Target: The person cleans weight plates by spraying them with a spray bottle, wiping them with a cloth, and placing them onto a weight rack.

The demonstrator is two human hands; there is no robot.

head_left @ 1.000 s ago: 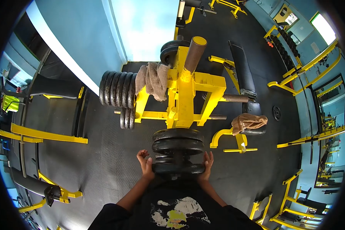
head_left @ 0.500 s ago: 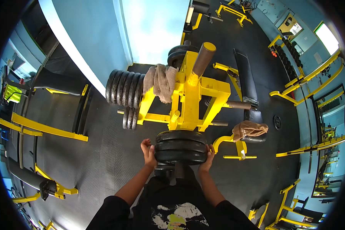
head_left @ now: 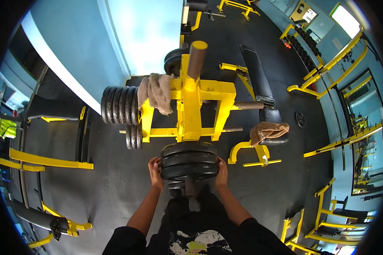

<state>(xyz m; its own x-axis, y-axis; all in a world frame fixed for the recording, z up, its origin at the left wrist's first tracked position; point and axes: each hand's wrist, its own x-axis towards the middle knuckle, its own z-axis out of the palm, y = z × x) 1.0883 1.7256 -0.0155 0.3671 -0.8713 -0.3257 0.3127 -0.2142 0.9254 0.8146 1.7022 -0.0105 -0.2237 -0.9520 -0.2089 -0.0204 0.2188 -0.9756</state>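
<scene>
Several black weight plates [head_left: 189,159] sit stacked on the front peg [head_left: 191,186] of a yellow plate rack [head_left: 191,112]. My left hand [head_left: 156,173] holds the left rim of the stack, its fingers curled along the edge. Against the opposite rim, my right hand [head_left: 221,172] grips with its thumb side toward me and its fingers partly hidden behind the plates. Which single plate the hands bear on, I cannot tell. Below the stack, smaller black plates [head_left: 176,187] show close to my legs.
More plates [head_left: 120,105] fill the rack's left side, beside a grey-brown towel [head_left: 156,93]. Bare pegs [head_left: 249,105] stick out to the right. A padded bench [head_left: 258,76] and a brown towel [head_left: 269,132] stand beyond. One plate [head_left: 300,119] lies on the floor.
My left hand has come in from slightly apart to the plates' left rim. The right hand stays at the right rim. The whole view has shifted as my head moved.
</scene>
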